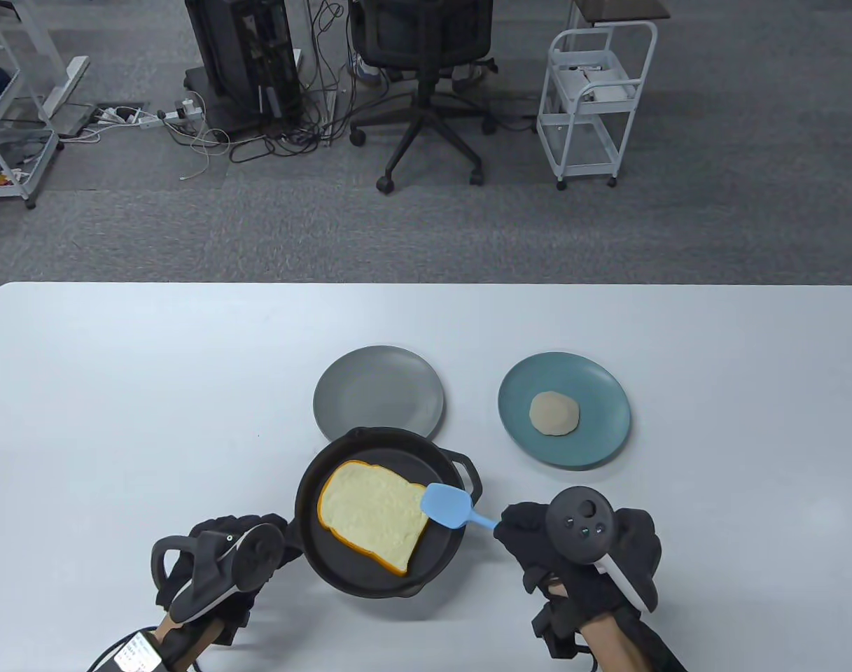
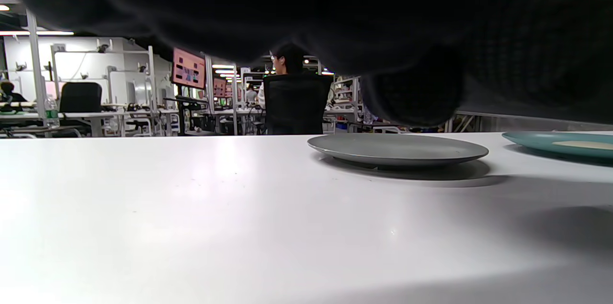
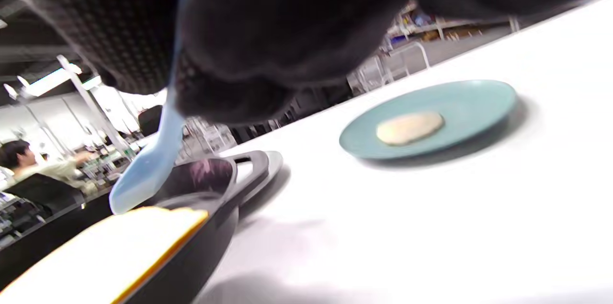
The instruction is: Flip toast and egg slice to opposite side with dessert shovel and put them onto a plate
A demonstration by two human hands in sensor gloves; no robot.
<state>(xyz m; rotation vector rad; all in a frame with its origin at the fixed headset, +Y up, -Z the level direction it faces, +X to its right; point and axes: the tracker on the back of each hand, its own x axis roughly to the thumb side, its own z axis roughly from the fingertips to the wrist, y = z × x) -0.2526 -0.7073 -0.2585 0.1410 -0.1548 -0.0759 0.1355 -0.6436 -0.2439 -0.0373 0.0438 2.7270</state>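
A slice of toast [image 1: 373, 514] [image 3: 119, 246] lies flat in a black cast-iron pan [image 1: 443, 553] [image 3: 201, 189] near the table's front. My right hand [image 1: 520, 525] grips the handle of a light blue dessert shovel [image 1: 445, 505] [image 3: 148, 165]. Its blade hangs just over the toast's right edge. My left hand [image 1: 257, 546] lies curled at the pan's left side, over the hidden pan handle. A pale round egg slice [image 1: 554, 414] [image 3: 409, 128] rests on a teal plate [image 1: 594, 434] [image 3: 479, 103]. Behind the pan stands a bare grey plate [image 1: 378, 392] [image 2: 397, 148].
The white table [image 1: 117, 420] spreads wide to the left and behind the plates. Beyond its far edge are an office chair [image 1: 426, 84], a white cart [image 1: 594, 105] and cables on the floor.
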